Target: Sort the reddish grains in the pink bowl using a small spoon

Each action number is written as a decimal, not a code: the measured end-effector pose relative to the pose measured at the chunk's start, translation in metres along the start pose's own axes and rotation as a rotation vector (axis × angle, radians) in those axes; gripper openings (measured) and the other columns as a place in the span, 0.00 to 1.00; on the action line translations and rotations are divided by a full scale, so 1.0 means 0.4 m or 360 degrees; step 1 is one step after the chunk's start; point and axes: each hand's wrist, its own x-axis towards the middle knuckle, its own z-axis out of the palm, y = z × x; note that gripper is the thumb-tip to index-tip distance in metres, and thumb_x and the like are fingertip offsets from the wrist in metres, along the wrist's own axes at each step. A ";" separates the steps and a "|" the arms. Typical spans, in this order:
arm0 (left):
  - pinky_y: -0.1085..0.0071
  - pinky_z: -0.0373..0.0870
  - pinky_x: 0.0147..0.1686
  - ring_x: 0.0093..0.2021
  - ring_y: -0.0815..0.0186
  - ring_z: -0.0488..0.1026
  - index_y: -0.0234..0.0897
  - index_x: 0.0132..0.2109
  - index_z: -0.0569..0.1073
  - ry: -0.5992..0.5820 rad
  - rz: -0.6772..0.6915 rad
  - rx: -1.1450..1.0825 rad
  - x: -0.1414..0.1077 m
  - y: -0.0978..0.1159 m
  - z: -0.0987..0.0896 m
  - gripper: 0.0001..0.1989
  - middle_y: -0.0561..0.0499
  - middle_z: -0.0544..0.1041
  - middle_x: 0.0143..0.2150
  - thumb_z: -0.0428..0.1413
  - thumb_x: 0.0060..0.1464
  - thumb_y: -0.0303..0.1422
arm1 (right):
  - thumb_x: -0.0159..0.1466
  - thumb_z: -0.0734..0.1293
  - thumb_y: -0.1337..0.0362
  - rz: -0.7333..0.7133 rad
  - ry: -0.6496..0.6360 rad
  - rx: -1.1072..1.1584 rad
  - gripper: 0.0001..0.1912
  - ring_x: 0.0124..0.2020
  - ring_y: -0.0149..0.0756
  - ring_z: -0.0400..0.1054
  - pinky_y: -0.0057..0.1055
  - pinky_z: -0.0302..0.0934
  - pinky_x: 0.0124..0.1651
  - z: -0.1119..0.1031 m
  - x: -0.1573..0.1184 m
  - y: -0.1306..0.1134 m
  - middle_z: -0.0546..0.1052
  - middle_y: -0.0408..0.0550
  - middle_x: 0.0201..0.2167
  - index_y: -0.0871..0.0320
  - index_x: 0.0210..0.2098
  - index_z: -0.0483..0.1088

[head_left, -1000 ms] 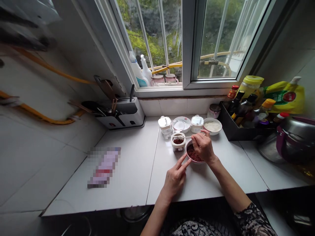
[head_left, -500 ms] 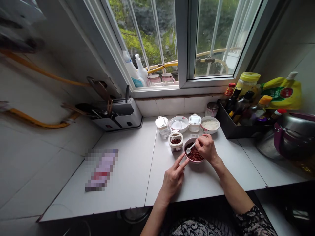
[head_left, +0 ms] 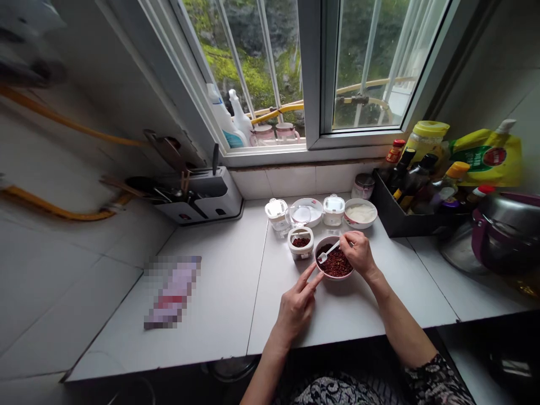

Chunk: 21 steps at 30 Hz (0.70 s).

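left grip (head_left: 295,309) has fingers apart; beyond it stands a squarish jar (head_left: 301,253); between both grips, touched by the left, is a round bowl (head_left: 338,278) of coarse, dark-red grains (head_left: 338,263); a slim white spoon (head_left: 323,257) is clamped in the right grip (head_left: 358,253).

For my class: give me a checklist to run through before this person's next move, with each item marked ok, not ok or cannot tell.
1. White spoon held by the right grip: ok.
2. Bowl touched at its rim by the left grip: ok.
3. Open-topped container upright, dark red pieces visible inside: ok.
4. Spoon's scoop clear of the bowl: not ok, it shows within the rim.
5. Scoop loaded: cannot tell, too small to see.
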 end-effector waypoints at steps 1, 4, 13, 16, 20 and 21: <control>0.71 0.79 0.48 0.52 0.65 0.79 0.48 0.69 0.61 0.0001 0.0005 0.0011 0.000 0.001 0.000 0.35 0.44 0.66 0.69 0.46 0.58 0.16 | 0.65 0.60 0.64 0.0002 0.0003 -0.0008 0.19 0.23 0.33 0.64 0.33 0.62 0.43 -0.001 0.000 -0.001 0.69 0.41 0.16 0.54 0.17 0.59; 0.70 0.79 0.48 0.49 0.65 0.80 0.48 0.70 0.60 0.0007 0.0028 0.0037 0.000 0.002 0.001 0.37 0.43 0.66 0.69 0.46 0.57 0.16 | 0.64 0.60 0.65 0.0002 -0.0001 -0.0016 0.18 0.22 0.33 0.63 0.34 0.62 0.45 -0.002 0.002 -0.003 0.69 0.41 0.15 0.54 0.17 0.59; 0.70 0.79 0.48 0.50 0.65 0.80 0.47 0.71 0.58 0.0037 0.0067 0.0077 -0.002 0.001 0.005 0.37 0.43 0.65 0.69 0.46 0.58 0.16 | 0.63 0.61 0.64 0.0038 0.0014 -0.0013 0.18 0.23 0.33 0.63 0.33 0.61 0.44 0.003 0.001 0.001 0.69 0.41 0.15 0.54 0.17 0.59; 0.69 0.78 0.50 0.51 0.65 0.79 0.47 0.71 0.58 0.0043 0.0082 0.0079 0.000 0.001 0.006 0.39 0.43 0.65 0.69 0.45 0.56 0.15 | 0.63 0.60 0.64 0.0043 0.0010 0.0002 0.19 0.23 0.33 0.63 0.33 0.61 0.42 0.003 0.002 0.001 0.69 0.42 0.16 0.54 0.16 0.59; 0.66 0.77 0.54 0.56 0.62 0.76 0.45 0.71 0.58 0.0083 0.0133 0.0149 0.001 0.001 0.009 0.39 0.42 0.65 0.69 0.45 0.55 0.14 | 0.64 0.60 0.63 0.0060 0.0004 0.0036 0.19 0.24 0.34 0.64 0.33 0.61 0.41 0.000 0.003 0.001 0.70 0.43 0.16 0.54 0.16 0.60; 0.65 0.76 0.55 0.58 0.61 0.75 0.45 0.71 0.58 0.0097 0.0149 0.0167 0.002 0.001 0.010 0.39 0.42 0.66 0.68 0.45 0.55 0.14 | 0.64 0.60 0.63 0.0066 0.0004 0.0042 0.19 0.25 0.34 0.65 0.33 0.61 0.41 0.000 0.003 0.001 0.71 0.43 0.17 0.54 0.17 0.60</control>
